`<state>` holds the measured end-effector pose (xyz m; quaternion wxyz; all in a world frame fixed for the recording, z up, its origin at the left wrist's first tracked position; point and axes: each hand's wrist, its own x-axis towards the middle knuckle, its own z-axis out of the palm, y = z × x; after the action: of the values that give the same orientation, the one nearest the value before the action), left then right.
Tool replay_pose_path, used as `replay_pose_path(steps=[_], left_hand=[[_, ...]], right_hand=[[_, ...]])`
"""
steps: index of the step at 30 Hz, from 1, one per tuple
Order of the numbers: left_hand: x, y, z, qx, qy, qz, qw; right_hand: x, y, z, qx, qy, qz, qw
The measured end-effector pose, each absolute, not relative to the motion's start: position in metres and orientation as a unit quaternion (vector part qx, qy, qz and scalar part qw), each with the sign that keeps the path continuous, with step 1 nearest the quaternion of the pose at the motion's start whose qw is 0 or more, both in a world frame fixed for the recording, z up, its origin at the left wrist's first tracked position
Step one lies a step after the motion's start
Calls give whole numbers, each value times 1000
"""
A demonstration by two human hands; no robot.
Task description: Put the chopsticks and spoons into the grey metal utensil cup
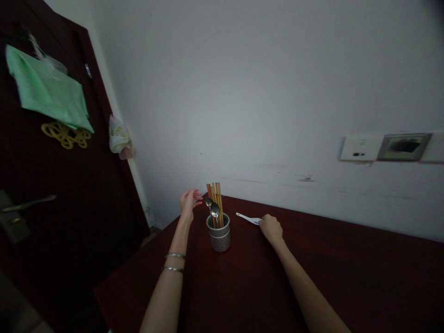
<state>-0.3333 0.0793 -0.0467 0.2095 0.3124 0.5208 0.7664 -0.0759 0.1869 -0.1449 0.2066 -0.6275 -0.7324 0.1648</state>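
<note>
A grey utensil holder [219, 236] with a patterned lower wall stands upright on the dark red table. Several wooden chopsticks [220, 199] and two metal spoons [215, 210] stick up from it. My left hand [188, 201] is raised just left of the chopsticks, fingers bent together around a thin pale object that I cannot make out. To the right of the holder, my right hand [271, 227] is closed on one end of a white soup spoon [249, 218] with a blue mark. The spoon's narrow handle points left, while its bowl end is largely hidden by the hand.
The table [243, 282] meets a white wall [243, 101] at the back. On the left is a dark door [100, 199] with a handle and a green cloth [52, 88]. A plastic bag [119, 136] hangs by the frame. Wall sockets [361, 149] are at right.
</note>
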Motion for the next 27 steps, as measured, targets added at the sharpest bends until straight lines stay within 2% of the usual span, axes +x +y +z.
replay_pose_path(steps=[5, 11, 17, 20, 23, 27], left_hand=[[-335, 77, -40, 343, 537, 752, 170], [-330, 69, -28, 500, 586, 626, 121], [-319, 61, -15, 603, 583, 541, 62], [-316, 59, -10, 608, 589, 522, 107], [-313, 60, -10, 596, 596, 510, 171], [-311, 63, -14, 625, 601, 474, 150]], right_hand=[[-74, 191, -147, -622, -729, 178, 222], [-68, 196, -146, -619, -726, 186, 235], [-70, 197, -116, -569, -735, 193, 313], [-78, 192, -95, -500, -754, 213, 370], [-86, 184, -80, -436, -779, 223, 390], [-92, 173, -69, -377, -818, 202, 385]])
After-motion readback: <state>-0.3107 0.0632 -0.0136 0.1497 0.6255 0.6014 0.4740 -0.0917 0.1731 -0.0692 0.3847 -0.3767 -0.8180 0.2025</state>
